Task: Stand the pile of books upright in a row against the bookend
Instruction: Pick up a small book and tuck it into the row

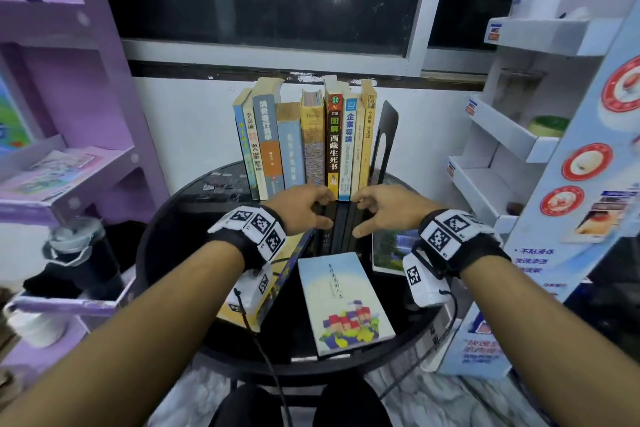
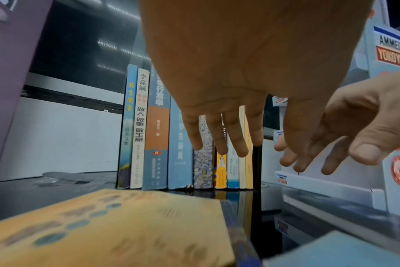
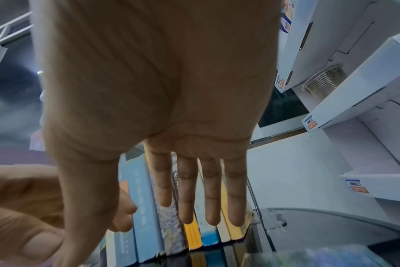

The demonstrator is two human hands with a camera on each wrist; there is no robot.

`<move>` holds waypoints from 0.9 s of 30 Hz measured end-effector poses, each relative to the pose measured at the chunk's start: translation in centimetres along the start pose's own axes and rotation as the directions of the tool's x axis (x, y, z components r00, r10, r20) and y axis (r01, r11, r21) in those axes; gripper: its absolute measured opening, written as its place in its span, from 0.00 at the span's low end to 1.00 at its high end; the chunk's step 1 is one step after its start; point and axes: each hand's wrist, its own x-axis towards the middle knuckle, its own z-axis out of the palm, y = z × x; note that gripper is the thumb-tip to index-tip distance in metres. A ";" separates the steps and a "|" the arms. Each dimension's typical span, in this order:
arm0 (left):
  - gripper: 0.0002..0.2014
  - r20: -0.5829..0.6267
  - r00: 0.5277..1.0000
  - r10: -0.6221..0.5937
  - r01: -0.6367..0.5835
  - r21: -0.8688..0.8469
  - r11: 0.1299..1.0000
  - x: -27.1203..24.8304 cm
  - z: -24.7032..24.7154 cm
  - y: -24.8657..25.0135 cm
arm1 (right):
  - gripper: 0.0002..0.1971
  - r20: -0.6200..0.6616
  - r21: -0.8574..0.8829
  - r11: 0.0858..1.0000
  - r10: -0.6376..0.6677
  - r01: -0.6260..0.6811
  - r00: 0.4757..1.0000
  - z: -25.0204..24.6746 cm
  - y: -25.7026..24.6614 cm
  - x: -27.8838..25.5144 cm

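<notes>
Upright against the black bookend point(image 1: 382, 146), the row of books point(image 1: 304, 142) stands on the desk point(image 1: 180, 218); left hand point(image 1: 301, 210) and right hand point(image 1: 386, 208) hover before it, fingers loosely spread, holding nothing.

Head view looks down; wrist views look close along the palms at the same row of books point(image 1: 304, 139).

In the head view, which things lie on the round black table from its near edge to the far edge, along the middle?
Flat pale blue book with colourful houses → left hand and right hand side by side → upright row of books.
</notes>
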 end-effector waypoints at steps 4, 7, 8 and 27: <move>0.31 0.142 0.989 -0.050 0.047 0.030 0.998 -1.8 1.3 -0.4 | 0.41 0.089 -0.061 0.998 0.002 0.004 0.996 2.1 -0.6 -1.0; 0.34 0.253 0.965 -0.073 0.047 0.106 0.993 -2.7 1.9 -0.1 | 0.43 0.158 -0.126 0.992 0.007 0.013 0.987 3.0 -1.0 -1.5; 0.36 0.268 0.961 -0.075 0.032 0.159 0.987 -2.9 2.1 0.0 | 0.44 0.183 -0.145 0.989 0.012 0.015 0.983 3.2 -1.1 -1.6; 0.36 0.213 0.973 -0.088 0.057 0.147 0.987 -4.7 4.0 0.7 | 0.42 0.144 -0.196 0.980 0.008 0.021 0.989 4.8 -1.8 -1.9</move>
